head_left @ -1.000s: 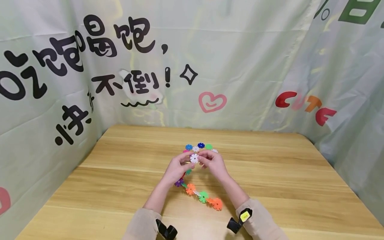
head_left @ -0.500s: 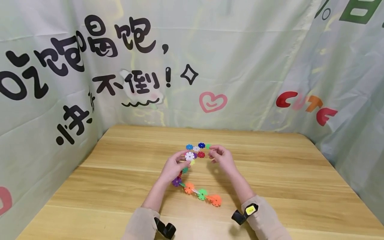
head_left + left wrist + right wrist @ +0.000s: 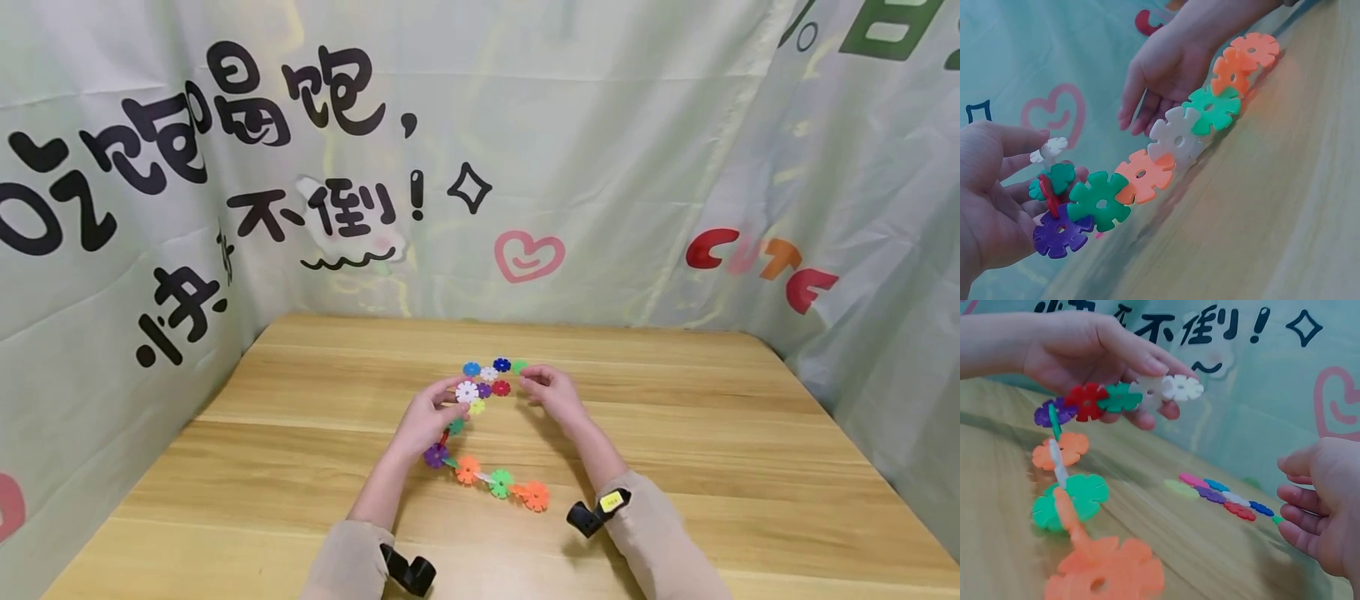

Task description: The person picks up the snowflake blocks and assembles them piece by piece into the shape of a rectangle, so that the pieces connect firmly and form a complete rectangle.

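My left hand (image 3: 427, 425) pinches the white end disc (image 3: 467, 392) of a chain of slotted, flower-shaped plastic discs between thumb and fingers. From there the chain runs through green and red to a purple disc (image 3: 1061, 232), then bends toward the right. Green, orange and white discs follow, down to an orange disc (image 3: 536, 497) at the far end, low over the table. My right hand (image 3: 555, 396) holds nothing, its fingers loosely bent. It hovers beside the loose discs, nearest to a light green disc (image 3: 519, 367) that its fingertips partly overlap in the head view.
Several loose discs lie on the wooden table (image 3: 675, 450) behind the chain, among them a red disc (image 3: 501, 388), a dark blue disc (image 3: 502, 365) and a yellow disc (image 3: 1182, 489). A printed curtain (image 3: 600, 150) encloses the table's back and sides.
My right hand has let go of the white end disc and moved right, to the loose discs. My left hand, still gripping the chain, has drifted slightly left; the chain's far end has swung a little up and left.
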`<action>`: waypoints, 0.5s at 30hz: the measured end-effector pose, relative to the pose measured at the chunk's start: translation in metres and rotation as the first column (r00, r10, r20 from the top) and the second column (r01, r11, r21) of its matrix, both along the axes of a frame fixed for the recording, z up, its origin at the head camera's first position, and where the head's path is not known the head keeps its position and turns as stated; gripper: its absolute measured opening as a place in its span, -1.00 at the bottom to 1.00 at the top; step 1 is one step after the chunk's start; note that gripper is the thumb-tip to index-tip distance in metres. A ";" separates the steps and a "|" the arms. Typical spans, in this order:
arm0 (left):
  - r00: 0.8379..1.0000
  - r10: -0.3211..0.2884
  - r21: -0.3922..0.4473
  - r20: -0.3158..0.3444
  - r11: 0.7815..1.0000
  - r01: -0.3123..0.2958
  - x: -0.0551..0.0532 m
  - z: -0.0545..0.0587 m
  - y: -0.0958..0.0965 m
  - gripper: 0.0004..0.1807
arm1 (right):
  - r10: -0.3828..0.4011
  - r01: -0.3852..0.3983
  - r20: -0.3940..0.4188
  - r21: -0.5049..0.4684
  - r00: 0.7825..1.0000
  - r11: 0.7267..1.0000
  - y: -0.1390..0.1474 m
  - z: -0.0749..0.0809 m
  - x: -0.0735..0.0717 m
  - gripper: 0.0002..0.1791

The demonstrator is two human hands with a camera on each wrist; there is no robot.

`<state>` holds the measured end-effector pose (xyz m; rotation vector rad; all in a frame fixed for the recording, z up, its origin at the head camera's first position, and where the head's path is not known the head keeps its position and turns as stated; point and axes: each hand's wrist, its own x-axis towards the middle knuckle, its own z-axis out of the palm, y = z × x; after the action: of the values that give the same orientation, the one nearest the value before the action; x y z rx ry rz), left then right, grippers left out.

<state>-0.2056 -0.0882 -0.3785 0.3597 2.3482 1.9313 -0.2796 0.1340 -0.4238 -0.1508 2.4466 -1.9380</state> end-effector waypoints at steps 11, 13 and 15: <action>0.999 0.033 0.013 -0.001 0.999 -0.033 -0.022 -0.030 -0.005 -0.47 | -0.001 -0.004 0.016 0.266 1.000 0.964 -0.015 -0.004 -0.020 -0.65; 0.999 0.037 0.010 -0.008 0.999 -0.037 -0.022 -0.031 -0.005 -0.47 | 0.009 -0.011 0.009 0.309 1.000 0.951 -0.016 -0.003 -0.023 -0.65; 0.999 0.037 0.013 -0.013 0.999 -0.037 -0.022 -0.031 -0.005 -0.47 | 0.020 -0.022 0.009 0.331 1.000 0.943 -0.017 -0.002 -0.025 -0.64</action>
<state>-0.2276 -0.0934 -0.4093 0.3329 2.3687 1.9669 -0.3044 0.1175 -0.4262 -0.1640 2.7069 -1.4843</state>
